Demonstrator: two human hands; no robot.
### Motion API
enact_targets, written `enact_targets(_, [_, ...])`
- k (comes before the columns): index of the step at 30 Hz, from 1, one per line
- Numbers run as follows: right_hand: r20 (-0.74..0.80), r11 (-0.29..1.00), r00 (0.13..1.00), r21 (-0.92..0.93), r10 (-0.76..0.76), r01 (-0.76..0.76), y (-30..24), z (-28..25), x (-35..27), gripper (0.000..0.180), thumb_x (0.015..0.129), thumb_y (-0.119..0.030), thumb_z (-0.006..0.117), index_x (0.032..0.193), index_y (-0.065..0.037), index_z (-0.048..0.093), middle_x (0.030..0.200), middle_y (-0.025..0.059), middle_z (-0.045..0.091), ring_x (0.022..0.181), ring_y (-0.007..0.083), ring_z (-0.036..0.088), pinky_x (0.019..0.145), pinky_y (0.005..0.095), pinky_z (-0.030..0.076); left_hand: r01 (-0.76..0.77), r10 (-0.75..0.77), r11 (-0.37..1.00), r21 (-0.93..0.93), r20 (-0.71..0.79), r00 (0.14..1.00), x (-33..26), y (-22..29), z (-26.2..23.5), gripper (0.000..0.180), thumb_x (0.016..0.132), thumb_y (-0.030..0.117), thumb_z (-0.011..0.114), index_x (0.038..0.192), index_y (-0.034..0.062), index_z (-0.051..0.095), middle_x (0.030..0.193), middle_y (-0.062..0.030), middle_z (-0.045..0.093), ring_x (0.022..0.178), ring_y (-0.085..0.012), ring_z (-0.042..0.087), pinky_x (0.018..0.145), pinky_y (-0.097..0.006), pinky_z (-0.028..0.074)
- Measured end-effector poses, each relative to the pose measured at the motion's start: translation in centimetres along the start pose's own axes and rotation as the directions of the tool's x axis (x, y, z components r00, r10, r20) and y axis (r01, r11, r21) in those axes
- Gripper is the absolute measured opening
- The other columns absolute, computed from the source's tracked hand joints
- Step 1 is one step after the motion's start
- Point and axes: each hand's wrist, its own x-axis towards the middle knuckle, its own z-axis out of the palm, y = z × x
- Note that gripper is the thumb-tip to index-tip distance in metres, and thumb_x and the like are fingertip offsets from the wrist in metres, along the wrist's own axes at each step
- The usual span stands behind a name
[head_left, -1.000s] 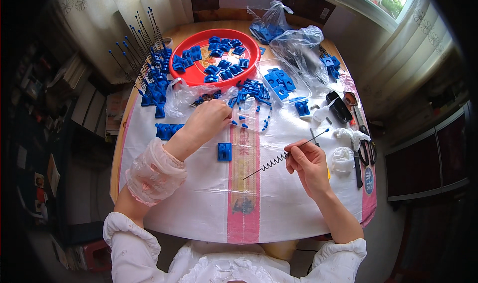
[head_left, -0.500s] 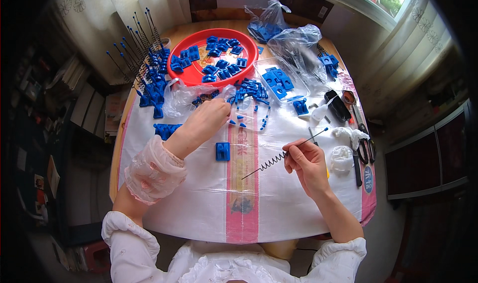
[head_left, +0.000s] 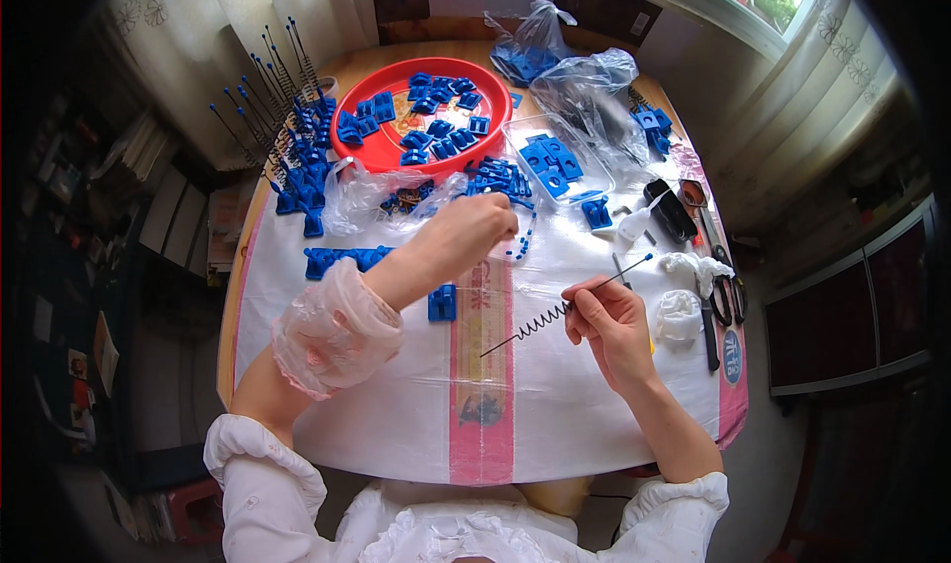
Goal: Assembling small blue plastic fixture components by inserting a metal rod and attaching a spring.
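My right hand pinches a thin black rod with a coiled spring on it, held slanted just above the white table cover. My left hand reaches forward with fingers closed over a pile of small blue plastic parts; a part in its fingertips cannot be made out. A single blue plastic piece lies on the cover between my forearms. A red round tray holding several blue parts stands beyond my left hand.
Upright black rods set in blue bases line the table's left edge. Clear plastic bags with blue parts lie at the back right. A black tool, scissors and white crumpled pieces sit at the right.
My left hand has stayed over the blue parts pile, shifting slightly. My right hand with the spring rod has barely moved.
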Motion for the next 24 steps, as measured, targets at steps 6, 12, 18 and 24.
enact_targets(6, [0.003, 1.000, 1.000, -0.009, -0.002, 0.002, 0.0, 0.0, 0.0, 0.015, 0.098, -0.011, 0.060, 0.099, 0.004, 0.065, 0.078, 0.0053, 0.062, 0.067, 0.0105, 0.056, 0.059, 0.0256, 0.045, 0.049, -0.051, 0.934, 0.353, -0.003, 0.999, -0.1, -2.4, -2.2, 0.012, 0.081, 0.006, 0.065, 0.090, 0.0064, 0.073, 0.085, -0.0082, 0.067, 0.084, -0.0275, 0.068, 0.073, -0.037, 0.055])
enact_targets(12, [-0.002, 1.000, 1.000, -0.002, -0.009, 0.009, 0.2, 0.0, 0.1, 0.015, 0.098, -0.011, 0.060, 0.099, 0.004, 0.065, 0.078, 0.0054, 0.062, 0.066, 0.0105, 0.056, 0.058, 0.0256, 0.045, 0.059, -0.066, 0.902, 0.428, 0.001, 0.998, -0.2, -2.6, -1.0, 0.003, 0.072, 0.004, 0.070, 0.073, 0.0073, 0.070, 0.078, -0.0127, 0.070, 0.079, -0.0263, 0.071, 0.064, -0.035, 0.057])
enact_targets(18, [0.002, 1.000, 1.000, -0.006, -0.004, 0.004, 0.0, 0.0, 0.1, 0.016, 0.098, -0.011, 0.060, 0.099, 0.004, 0.066, 0.077, 0.0048, 0.061, 0.066, 0.0106, 0.056, 0.058, 0.0257, 0.044, 0.035, -0.057, 0.879, 0.476, 0.032, 0.998, -0.2, -2.8, -0.3, 0.004, 0.071, 0.005, 0.072, 0.074, 0.0067, 0.069, 0.081, -0.0113, 0.070, 0.082, -0.0250, 0.071, 0.066, -0.035, 0.056])
enact_targets(24, [-0.001, 1.000, 1.000, -0.008, -0.004, 0.004, 0.0, 0.0, 0.0, 0.016, 0.098, -0.011, 0.060, 0.100, 0.004, 0.066, 0.077, 0.0044, 0.061, 0.066, 0.0105, 0.056, 0.058, 0.0259, 0.045, -0.048, 0.064, 0.927, 0.373, -0.033, 0.997, 0.0, -2.5, 0.2, 0.009, 0.075, 0.006, 0.069, 0.084, 0.0036, 0.066, 0.091, -0.0126, 0.064, 0.092, -0.0266, 0.067, 0.078, -0.035, 0.054])
